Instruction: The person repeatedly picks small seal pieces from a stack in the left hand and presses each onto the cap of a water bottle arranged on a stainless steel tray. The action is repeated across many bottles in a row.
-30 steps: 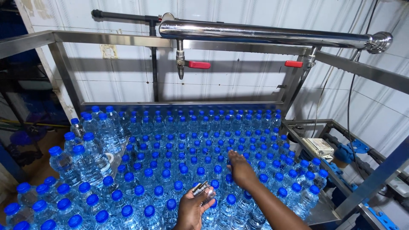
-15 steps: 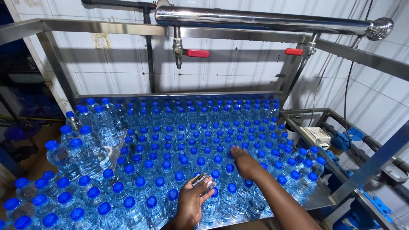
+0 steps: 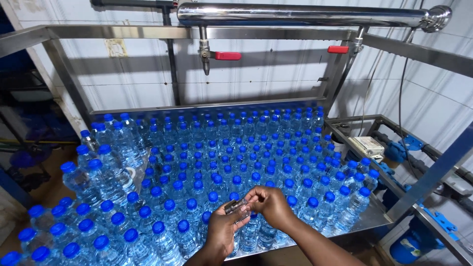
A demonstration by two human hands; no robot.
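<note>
Right hand joined left hand above crowded bottles.

The small clear item pinched between the left hand and the right hand is too small and glassy to be identified, and part of it is covered by the fingers. Both forearms are cut off by the bottom edge. The surface is almost wholly hidden under blue-capped bottles. The lowest bottles at the left are cropped by the frame. The blue drum at lower right is seen only partly.
</note>
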